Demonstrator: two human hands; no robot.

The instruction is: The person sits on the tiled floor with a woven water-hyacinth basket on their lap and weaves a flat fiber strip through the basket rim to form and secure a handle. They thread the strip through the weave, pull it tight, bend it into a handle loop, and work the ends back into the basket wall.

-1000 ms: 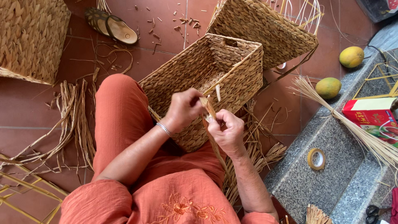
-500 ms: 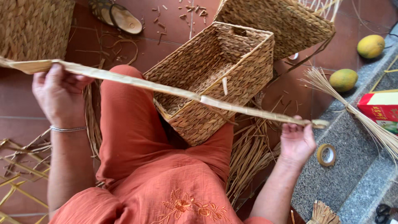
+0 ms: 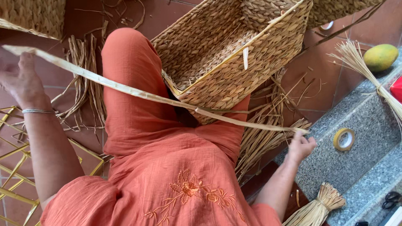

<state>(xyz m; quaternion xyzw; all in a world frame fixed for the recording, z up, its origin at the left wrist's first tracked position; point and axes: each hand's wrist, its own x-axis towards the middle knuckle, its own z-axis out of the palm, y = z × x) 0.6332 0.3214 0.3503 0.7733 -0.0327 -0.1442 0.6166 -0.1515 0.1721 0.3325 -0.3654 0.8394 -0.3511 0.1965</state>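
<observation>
A long pale straw strip [image 3: 138, 92] stretches taut across my lap. My left hand [image 3: 23, 81] grips its left end, out beside my knee; a thin bangle circles that wrist. My right hand [image 3: 300, 144] pinches the other end, low at the right by the stone step. Between my legs stands a rectangular woven basket [image 3: 234, 71], tilted with its open top toward me; a short straw end sticks up from its front rim. I wear orange trousers and an orange embroidered top.
Loose straw lies on the red tile floor [image 3: 318, 79] by both legs. A tape roll [image 3: 344, 139], a straw bundle [image 3: 320, 205], a yellow-green mango [image 3: 380, 57] and scissors [image 3: 391, 199] sit on the grey stone step. Yellow wire frames [image 3: 16, 167] lie at left. Another woven basket [image 3: 33, 16] stands top left.
My hands left the basket rim and pulled apart, drawing the straw strip out to full length. My right hand has since dropped lower; the view has moved closer.
</observation>
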